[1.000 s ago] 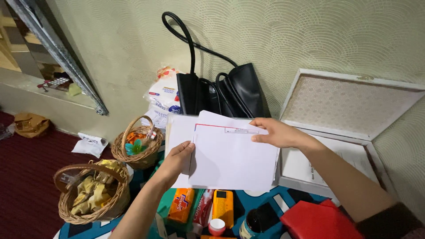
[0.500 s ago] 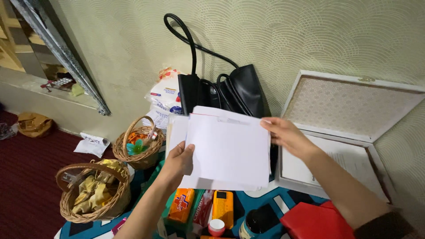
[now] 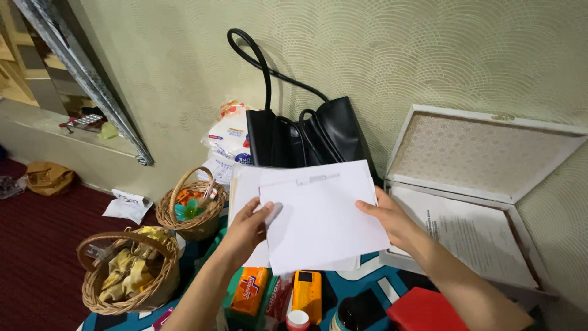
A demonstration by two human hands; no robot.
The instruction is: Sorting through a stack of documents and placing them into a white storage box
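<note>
I hold a small stack of white paper sheets [image 3: 318, 214] in front of me with both hands. My left hand [image 3: 248, 230] grips the stack's left edge, thumb on top. My right hand [image 3: 392, 220] supports the right edge from beneath, with its thumb on the front sheet. The front sheet is tilted a little and shows a faint window near its top. Behind it lie more white sheets. The papers hover above the patterned surface, just left of the open white box [image 3: 520, 184].
A black handbag [image 3: 318, 132] leans on the wall behind the papers. Two wicker baskets [image 3: 187, 205] [image 3: 125, 270] stand at the left. Soap packets [image 3: 248, 288], an orange pack [image 3: 306, 291], a dark jar [image 3: 349, 315] and a red item [image 3: 429, 309] lie below. The box holds printed sheets [image 3: 471, 233].
The front sheet has been turned and lowered, and its red-edged top no longer shows. My right hand slid from the top right corner down to the right edge.
</note>
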